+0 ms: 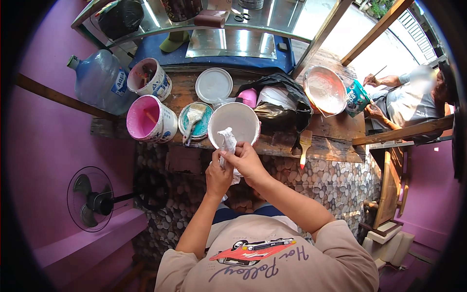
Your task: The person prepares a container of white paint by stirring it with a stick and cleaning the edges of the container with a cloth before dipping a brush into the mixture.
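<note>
A crumpled white cloth or tissue (227, 139) is pinched between my two hands, in front of a white bucket (223, 115) with a pale inside. My left hand (218, 174) grips its lower part, fingers closed. From the right, my right hand (246, 163) closes its thumb and fingers on the same piece. The upper end of the white piece sticks up over the bucket's near rim. Left of the bucket, a wide paintbrush (195, 114) with pale bristles lies across a round container of teal paint (204, 125).
A pink-lined bucket (141, 117), a bucket of tools (147, 78), a white lid (214, 83) and a black plastic bag (300, 104) crowd the wooden bench. A paint-smeared bucket (325, 90) and a yellow-handled brush (305, 146) lie rightward. Another person (413, 100) sits at far right; a fan (92, 199) stands left.
</note>
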Demonstrator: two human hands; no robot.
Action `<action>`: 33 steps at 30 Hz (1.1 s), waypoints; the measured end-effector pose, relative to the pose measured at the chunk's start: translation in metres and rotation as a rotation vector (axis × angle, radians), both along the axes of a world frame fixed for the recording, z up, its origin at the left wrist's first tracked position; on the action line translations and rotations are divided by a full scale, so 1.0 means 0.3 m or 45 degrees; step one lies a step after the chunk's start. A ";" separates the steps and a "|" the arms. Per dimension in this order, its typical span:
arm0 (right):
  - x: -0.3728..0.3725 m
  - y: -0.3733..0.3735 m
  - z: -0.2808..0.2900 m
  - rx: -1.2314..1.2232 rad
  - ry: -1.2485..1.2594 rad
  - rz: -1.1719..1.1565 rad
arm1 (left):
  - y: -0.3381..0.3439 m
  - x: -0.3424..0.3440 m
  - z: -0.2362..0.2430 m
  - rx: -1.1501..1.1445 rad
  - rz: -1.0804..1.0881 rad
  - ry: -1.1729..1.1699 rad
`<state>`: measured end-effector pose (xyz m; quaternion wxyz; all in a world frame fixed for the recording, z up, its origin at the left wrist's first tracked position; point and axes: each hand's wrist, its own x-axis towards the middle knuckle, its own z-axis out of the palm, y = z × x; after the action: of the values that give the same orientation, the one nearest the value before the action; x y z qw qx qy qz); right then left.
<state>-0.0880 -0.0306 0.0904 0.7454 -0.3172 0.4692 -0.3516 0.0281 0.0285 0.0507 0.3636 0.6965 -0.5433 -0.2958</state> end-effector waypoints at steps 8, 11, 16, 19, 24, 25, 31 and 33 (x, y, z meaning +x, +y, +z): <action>0.012 0.007 0.022 -0.012 0.036 0.054 | -0.047 0.026 -0.007 -0.186 0.043 0.046; -0.006 0.005 0.035 -0.031 -0.009 0.081 | -0.071 0.049 0.029 -0.173 -0.001 0.070; -0.170 0.009 -0.030 -0.278 0.152 -0.050 | -0.093 0.092 0.077 0.075 -0.039 0.290; -0.409 -0.028 -0.141 -0.525 0.517 -0.365 | -0.108 0.109 0.093 0.122 -0.092 0.322; -0.824 0.022 -0.363 -0.607 1.790 -0.344 | -0.140 0.114 0.129 0.161 -0.135 0.257; -0.851 0.046 -0.389 -0.595 1.810 -0.350 | -0.141 0.129 0.112 0.147 -0.120 0.288; -0.924 0.120 -0.576 -0.038 1.652 -0.255 | -0.133 0.157 0.095 0.171 -0.114 0.270; -0.929 0.121 -0.646 0.004 1.601 -0.299 | -0.143 0.159 0.086 0.184 -0.116 0.245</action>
<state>-0.3666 0.0058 -0.1033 0.2846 -0.4082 0.8491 -0.1771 0.0758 -0.0145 0.0765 0.3492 0.6638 -0.5142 -0.4160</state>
